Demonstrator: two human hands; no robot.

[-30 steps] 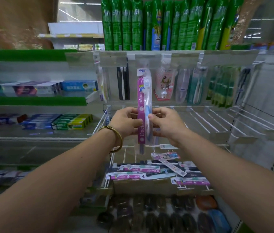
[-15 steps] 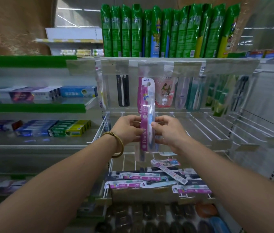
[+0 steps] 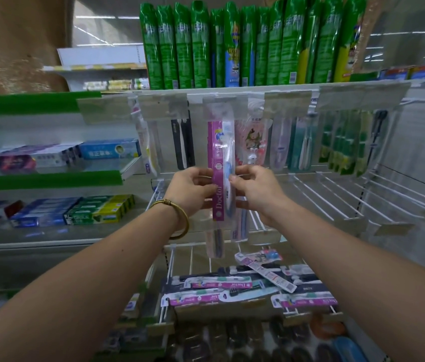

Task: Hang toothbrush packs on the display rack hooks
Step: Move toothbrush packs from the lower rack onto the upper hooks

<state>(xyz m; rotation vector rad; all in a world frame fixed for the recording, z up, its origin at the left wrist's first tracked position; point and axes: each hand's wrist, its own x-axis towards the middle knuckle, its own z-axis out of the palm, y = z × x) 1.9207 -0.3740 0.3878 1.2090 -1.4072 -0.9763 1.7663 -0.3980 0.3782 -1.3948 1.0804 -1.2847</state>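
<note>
I hold a pink "Doctor" toothbrush pack (image 3: 221,158) upright in front of the upper row of hooks. My left hand (image 3: 193,190) pinches its left edge and my right hand (image 3: 254,190) pinches its right edge. The pack's top reaches up behind a clear price-tag holder (image 3: 225,107), so I cannot tell whether it sits on a hook. Other toothbrush packs (image 3: 301,142) hang to either side. Several loose pink packs (image 3: 219,284) lie flat on the lower rack.
Bare white wire hooks (image 3: 336,197) stick out toward me in the middle row at right. Green spray cans (image 3: 232,48) stand on the shelf above. Toothpaste boxes (image 3: 75,210) fill the shelves at left. Dark items lie in a bin below.
Both hands have lifted the pink pack upward and away from me, so its top is now level with the upper price-tag holder. The camera view has tilted slightly upward.
</note>
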